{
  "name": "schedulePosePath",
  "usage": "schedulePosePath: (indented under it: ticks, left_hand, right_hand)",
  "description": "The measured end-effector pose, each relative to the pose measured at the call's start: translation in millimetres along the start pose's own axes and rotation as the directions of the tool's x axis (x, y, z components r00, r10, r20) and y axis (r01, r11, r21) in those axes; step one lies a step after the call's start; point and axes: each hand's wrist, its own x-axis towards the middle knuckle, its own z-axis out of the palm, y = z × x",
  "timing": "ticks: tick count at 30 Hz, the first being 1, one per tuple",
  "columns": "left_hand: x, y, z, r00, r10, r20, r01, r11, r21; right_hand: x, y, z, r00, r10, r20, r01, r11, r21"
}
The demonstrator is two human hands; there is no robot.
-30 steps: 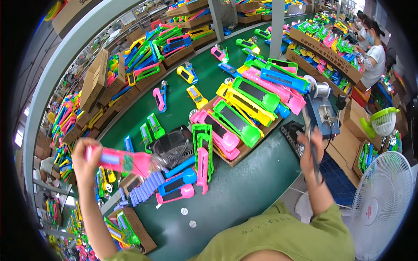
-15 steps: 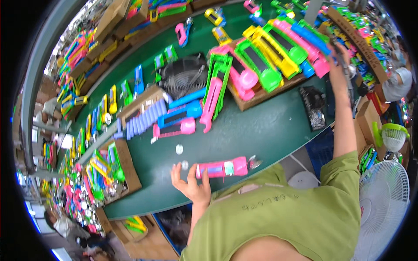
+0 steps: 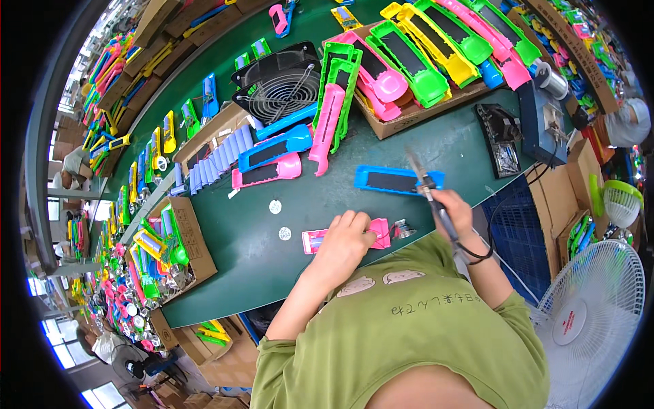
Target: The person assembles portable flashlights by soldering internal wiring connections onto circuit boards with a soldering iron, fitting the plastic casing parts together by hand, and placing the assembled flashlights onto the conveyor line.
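Now nearer the body, the right hand grips a dark-handled soldering iron; the pink plastic casing, lilac battery fitted but uncovered, lies on the green surface beneath the left hand, its grip unclear.

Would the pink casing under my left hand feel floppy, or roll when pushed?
The pink casing looks like moulded plastic, so probably stiff and light. Lying flat on the green bench, its long boxy shape would likely slide rather than roll.
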Motion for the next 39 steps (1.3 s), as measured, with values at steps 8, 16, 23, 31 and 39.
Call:
schedulePosePath:
  ticks: [8, 16, 23, 31, 39]
  left_hand:
    - [-4.2, -9.5, 6.7, 0.983, -0.160, -0.086, 0.126, 0.941, -0.314]
    - [2.0, -10.6, 0.5, 0.997, -0.076, 0.010, 0.076, 0.964, -0.254]
    - [-8.4, -23.3, 12.0, 0.983, -0.177, -0.046, 0.116, 0.800, -0.589]
    - [-14.8, -20.1, 15.3, 0.941, -0.303, -0.154, 0.174, 0.818, -0.548]
    - [-14.0, -9.2, 35.7, 0.849, -0.258, -0.462, 0.182, 0.962, -0.204]
  right_hand:
    - [15.4, 2.9, 19.8, 0.958, -0.141, 0.248, 0.083, 0.970, 0.230]
    - [16.8, 4.6, 18.7, 0.962, -0.149, 0.230, 0.094, 0.968, 0.231]
    - [13.6, 0.3, 18.6, 0.971, -0.105, 0.215, 0.051, 0.969, 0.240]
    - [14.0, -0.4, 25.0, 0.979, -0.131, 0.157, 0.091, 0.965, 0.244]
    - [26.9, -9.9, 13.5, 0.977, -0.114, 0.178, 0.055, 0.952, 0.302]
